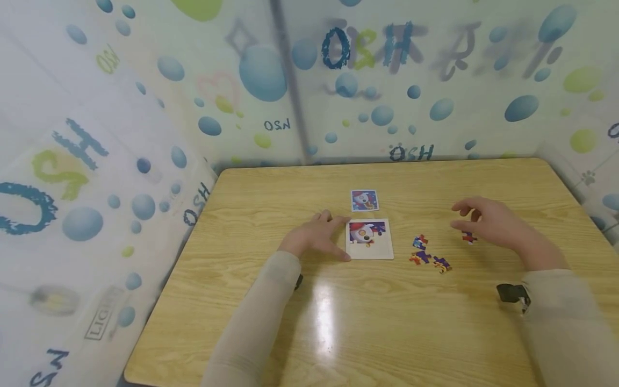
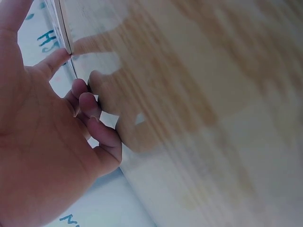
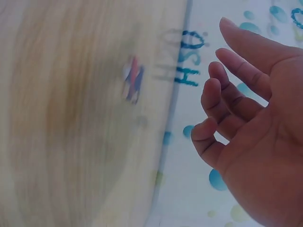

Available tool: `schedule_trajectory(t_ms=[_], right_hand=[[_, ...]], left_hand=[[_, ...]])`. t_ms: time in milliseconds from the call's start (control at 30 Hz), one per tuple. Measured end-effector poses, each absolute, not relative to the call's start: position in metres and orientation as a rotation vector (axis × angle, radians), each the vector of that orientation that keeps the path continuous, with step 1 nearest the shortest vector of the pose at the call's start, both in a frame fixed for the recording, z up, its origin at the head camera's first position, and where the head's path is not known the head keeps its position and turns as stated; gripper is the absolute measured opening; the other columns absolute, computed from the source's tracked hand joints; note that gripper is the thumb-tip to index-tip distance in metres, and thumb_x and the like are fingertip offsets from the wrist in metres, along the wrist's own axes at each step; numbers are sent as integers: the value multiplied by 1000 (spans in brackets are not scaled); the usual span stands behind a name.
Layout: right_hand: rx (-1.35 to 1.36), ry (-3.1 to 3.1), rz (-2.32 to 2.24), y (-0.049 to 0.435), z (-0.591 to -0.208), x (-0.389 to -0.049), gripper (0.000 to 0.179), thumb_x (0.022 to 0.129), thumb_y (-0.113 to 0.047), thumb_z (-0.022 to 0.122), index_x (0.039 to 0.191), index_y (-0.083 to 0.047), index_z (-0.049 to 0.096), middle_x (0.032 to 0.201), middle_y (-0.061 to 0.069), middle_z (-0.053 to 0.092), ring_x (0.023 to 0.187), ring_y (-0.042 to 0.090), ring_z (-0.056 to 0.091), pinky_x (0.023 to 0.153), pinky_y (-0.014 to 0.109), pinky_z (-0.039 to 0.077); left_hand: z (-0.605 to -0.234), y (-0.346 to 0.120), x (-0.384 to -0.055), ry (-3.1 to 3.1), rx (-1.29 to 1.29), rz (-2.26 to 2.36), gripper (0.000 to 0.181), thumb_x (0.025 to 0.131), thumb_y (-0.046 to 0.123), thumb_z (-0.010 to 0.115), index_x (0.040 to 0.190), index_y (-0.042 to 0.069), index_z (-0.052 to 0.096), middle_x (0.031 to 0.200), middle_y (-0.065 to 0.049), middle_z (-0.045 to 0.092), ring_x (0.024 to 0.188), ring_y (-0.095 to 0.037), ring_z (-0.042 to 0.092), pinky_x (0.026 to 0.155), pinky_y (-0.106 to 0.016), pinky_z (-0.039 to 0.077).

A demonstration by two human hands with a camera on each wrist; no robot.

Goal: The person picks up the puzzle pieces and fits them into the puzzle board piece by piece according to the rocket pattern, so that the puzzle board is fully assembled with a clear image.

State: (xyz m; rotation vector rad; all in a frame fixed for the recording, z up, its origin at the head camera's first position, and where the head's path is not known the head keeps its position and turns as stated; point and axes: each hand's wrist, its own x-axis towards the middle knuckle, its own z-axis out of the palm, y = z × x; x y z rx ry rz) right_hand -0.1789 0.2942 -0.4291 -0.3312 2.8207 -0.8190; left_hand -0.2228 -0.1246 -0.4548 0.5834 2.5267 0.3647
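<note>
A square white puzzle board (image 1: 382, 250) lies on the table, its upper part filled with joined pieces showing a cartoon face. My left hand (image 1: 315, 235) touches the board's left side, index finger near the top corner and thumb near the bottom corner. In the left wrist view, the other fingers (image 2: 104, 135) bend down to the tabletop. My right hand (image 1: 498, 223) hovers at the right with thumb and fingers apart, holding nothing. Just below it lies a loose puzzle piece (image 1: 469, 237), which the right wrist view shows blurred and apart from the fingers.
Several loose puzzle pieces (image 1: 422, 257) lie between the board and my right hand. Behind the board is a small square picture card (image 1: 365, 200) with a similar cartoon. The wooden table (image 1: 271, 193) meets a wall (image 1: 435, 134) printed with blue and green dots.
</note>
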Motion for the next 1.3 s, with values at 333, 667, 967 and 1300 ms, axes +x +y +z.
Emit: schedule_trajectory(t_ms=[333, 667, 967, 1300], right_hand=[[-371, 2797, -738, 329, -451, -180, 45, 99, -19, 75, 133, 9, 65, 124, 30, 67, 101, 34, 68, 70, 32, 55], [-385, 2789, -771, 338, -466, -173, 40, 99, -13, 73, 132, 9, 65, 121, 28, 70, 109, 45, 67, 91, 59, 58], [-382, 2803, -717, 328, -466, -172, 43, 98, -21, 77, 129, 7, 67, 108, 14, 71, 98, 29, 66, 82, 43, 58], [-395, 2811, -663, 318, -468, -165, 43, 102, -31, 73, 130, 1, 67, 95, 2, 67, 82, 14, 54, 69, 28, 46]], left_hand=[[-455, -127, -223, 2515, 600, 373, 111, 78, 72, 83, 168, 49, 22, 168, -11, 29, 157, -36, 29, 117, -68, 42], [-455, -126, -223, 2514, 585, 369, 111, 78, 73, 83, 167, 50, 21, 167, -10, 30, 158, -35, 29, 119, -68, 42], [-452, -125, -222, 2514, 587, 383, 111, 79, 70, 84, 168, 47, 22, 164, -11, 32, 154, -35, 32, 117, -67, 43], [-451, -124, -223, 2494, 577, 403, 111, 79, 69, 85, 168, 47, 23, 165, -11, 31, 155, -36, 30, 119, -68, 40]])
